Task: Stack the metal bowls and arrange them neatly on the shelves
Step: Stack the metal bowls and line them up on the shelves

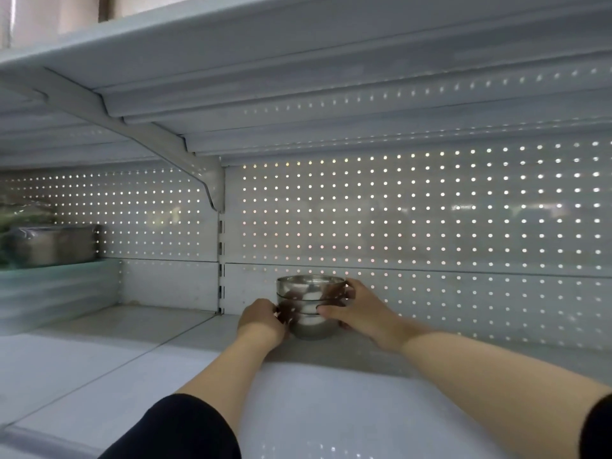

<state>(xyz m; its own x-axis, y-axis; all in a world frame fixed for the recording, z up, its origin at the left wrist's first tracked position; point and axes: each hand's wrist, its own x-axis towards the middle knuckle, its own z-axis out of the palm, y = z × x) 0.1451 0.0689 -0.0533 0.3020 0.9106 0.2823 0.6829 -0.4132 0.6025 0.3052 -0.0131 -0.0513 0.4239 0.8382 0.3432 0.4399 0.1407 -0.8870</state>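
Standing at lower centre of the frame, a stack of metal bowls [309, 306] is seen on the white shelf [331, 392], close to the perforated back panel [430, 210] and just right of the slotted upright [221, 286]. Several nested rims are visible in the stack; the exact count cannot be told. The stack is held from both sides. The left hand [261, 321] is placed against its left flank, fingers curled onto the metal. The right hand [357, 309] is wrapped round its right flank, thumb laid across the front, fingers passing behind near the top rim. Both forearms are extended from the bottom edge of the frame, dark sleeves being noted at the lower left and lower right. An upper shelf [298, 77], carried on a bracket [185, 150], is seen overhead. At the left of the frame, a metal container [53, 243] is recorded on a translucent ribbed box [56, 289], well apart from the stack
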